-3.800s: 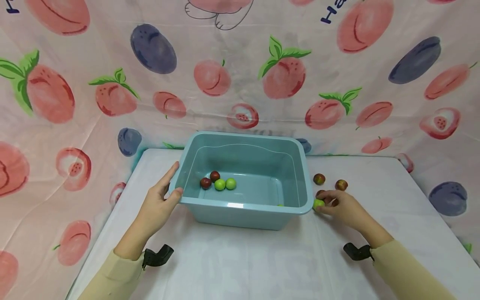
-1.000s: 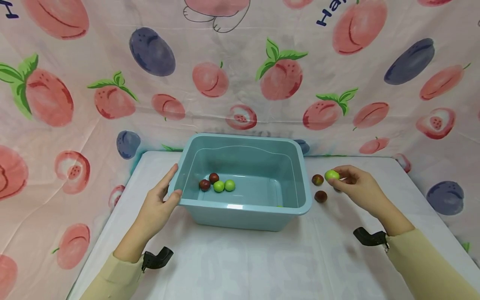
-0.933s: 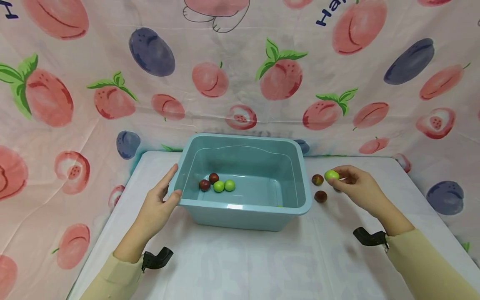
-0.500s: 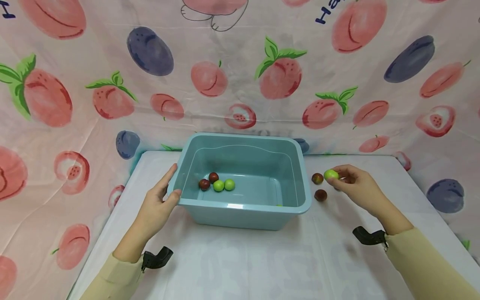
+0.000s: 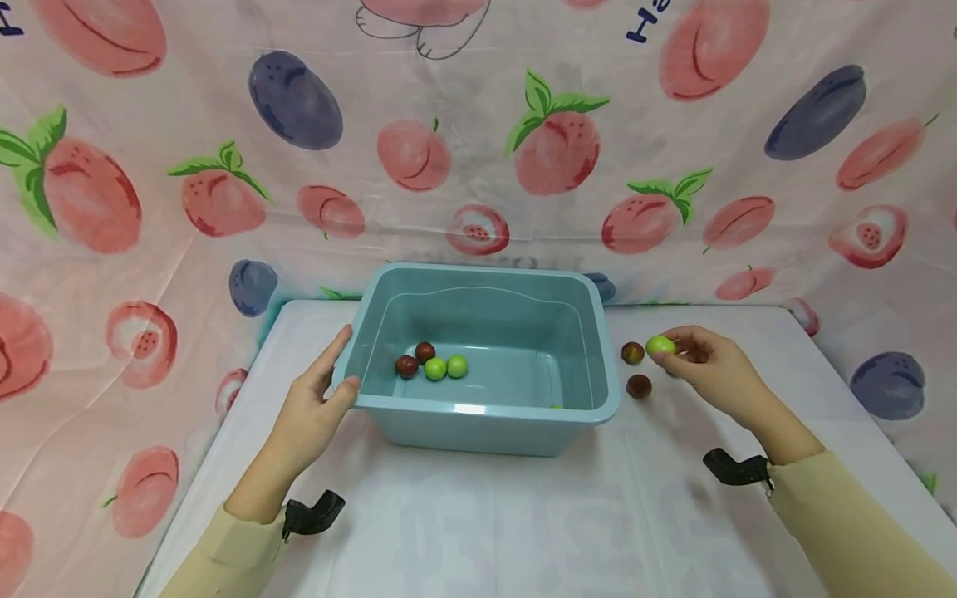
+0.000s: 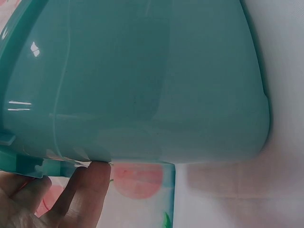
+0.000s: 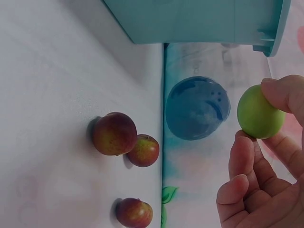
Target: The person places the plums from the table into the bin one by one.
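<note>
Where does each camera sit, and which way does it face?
Head: on the head, facing forward and down at the teal bin; left hand, right hand and sleeves show.
Left wrist: on that wrist, facing the bin's outside; part of that hand shows.
Right wrist: on that wrist, facing three reddish fruits; that hand shows, pinching a green fruit.
Shared: head and right wrist both show the green fruit.

The bin's right rim [image 5: 609, 357] stands between the right grip [image 5: 706, 370] and the open top; above it the way is free. Low down, plums [image 5: 639, 386] on the table [image 5: 523, 531] obstruct. The left grip [image 5: 308, 411] blocks the left rim [image 5: 348, 357].
</note>
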The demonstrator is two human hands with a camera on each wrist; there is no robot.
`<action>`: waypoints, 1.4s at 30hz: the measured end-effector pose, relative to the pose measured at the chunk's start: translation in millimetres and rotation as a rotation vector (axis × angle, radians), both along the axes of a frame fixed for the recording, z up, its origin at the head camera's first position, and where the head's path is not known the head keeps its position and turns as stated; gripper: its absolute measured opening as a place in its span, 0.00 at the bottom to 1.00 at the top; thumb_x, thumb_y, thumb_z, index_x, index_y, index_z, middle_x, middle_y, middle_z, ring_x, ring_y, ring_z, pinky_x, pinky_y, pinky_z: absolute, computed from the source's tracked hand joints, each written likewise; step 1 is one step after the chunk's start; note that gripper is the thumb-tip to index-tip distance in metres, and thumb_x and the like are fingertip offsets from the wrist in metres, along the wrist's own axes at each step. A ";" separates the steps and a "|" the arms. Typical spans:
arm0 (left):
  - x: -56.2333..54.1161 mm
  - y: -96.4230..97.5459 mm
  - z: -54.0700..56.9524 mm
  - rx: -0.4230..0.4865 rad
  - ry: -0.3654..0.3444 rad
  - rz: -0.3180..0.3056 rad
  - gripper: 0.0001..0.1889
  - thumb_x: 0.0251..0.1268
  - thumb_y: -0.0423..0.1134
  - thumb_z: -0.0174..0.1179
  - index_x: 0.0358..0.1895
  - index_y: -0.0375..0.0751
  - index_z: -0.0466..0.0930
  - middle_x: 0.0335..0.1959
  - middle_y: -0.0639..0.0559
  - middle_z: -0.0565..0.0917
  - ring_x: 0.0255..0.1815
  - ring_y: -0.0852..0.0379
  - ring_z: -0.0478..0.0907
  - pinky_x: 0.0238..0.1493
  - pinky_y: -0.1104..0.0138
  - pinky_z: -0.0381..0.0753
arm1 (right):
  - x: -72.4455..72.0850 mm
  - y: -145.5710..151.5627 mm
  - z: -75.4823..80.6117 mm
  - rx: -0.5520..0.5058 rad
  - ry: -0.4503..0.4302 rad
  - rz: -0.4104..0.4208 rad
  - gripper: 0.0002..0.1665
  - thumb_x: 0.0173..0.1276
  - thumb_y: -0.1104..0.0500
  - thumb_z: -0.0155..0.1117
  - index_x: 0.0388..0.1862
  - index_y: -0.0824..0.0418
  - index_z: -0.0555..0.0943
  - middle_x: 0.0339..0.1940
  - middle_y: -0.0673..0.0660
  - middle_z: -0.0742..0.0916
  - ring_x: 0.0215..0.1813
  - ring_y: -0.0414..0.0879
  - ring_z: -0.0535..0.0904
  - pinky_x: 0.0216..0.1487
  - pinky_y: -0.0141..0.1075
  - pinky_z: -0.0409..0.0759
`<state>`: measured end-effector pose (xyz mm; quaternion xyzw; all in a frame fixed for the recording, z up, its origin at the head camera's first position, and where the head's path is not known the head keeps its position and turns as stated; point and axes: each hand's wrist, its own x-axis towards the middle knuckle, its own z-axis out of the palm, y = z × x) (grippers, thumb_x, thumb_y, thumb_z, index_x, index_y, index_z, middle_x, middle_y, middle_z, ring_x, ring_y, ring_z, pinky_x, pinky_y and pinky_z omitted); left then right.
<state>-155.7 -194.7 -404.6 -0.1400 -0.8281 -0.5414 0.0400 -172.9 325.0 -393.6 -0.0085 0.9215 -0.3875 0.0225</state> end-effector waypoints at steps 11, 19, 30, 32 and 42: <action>0.1 0.7 1.0 0.000 -0.009 -0.004 0.33 0.73 0.38 0.49 0.77 0.57 0.50 0.76 0.57 0.55 0.74 0.46 0.54 0.57 0.49 0.70 | 0.1 0.2 1.4 -0.004 -0.008 0.000 0.32 0.65 0.37 0.61 0.60 0.56 0.74 0.44 0.60 0.80 0.45 0.53 0.73 0.38 0.38 0.79; 2.8 0.3 1.0 0.016 0.008 0.007 0.33 0.72 0.39 0.51 0.77 0.56 0.52 0.75 0.54 0.56 0.73 0.42 0.55 0.55 0.50 0.71 | -0.8 -0.7 6.2 -0.013 -0.005 0.006 0.32 0.66 0.37 0.60 0.61 0.57 0.74 0.43 0.61 0.80 0.44 0.54 0.73 0.38 0.37 0.77; 1.3 0.7 -0.7 0.005 0.011 0.017 0.33 0.72 0.39 0.51 0.77 0.54 0.52 0.75 0.54 0.57 0.73 0.44 0.56 0.55 0.50 0.71 | -10.0 -3.2 28.8 -0.094 -0.051 -0.004 0.34 0.67 0.35 0.56 0.63 0.54 0.73 0.49 0.59 0.79 0.48 0.54 0.72 0.46 0.46 0.71; 1.0 0.4 -1.1 0.004 0.011 0.018 0.33 0.73 0.39 0.51 0.77 0.54 0.52 0.75 0.54 0.56 0.73 0.44 0.56 0.55 0.50 0.72 | -13.6 -6.4 34.1 -0.104 -0.044 -0.007 0.33 0.67 0.34 0.57 0.62 0.54 0.73 0.49 0.58 0.79 0.47 0.54 0.72 0.43 0.44 0.72; 0.6 1.6 1.3 0.010 0.013 0.011 0.33 0.72 0.39 0.52 0.77 0.52 0.52 0.75 0.54 0.57 0.73 0.42 0.56 0.55 0.50 0.71 | -29.5 -30.4 60.5 -0.134 -0.012 0.026 0.32 0.67 0.36 0.58 0.63 0.51 0.73 0.45 0.60 0.78 0.45 0.53 0.70 0.38 0.40 0.75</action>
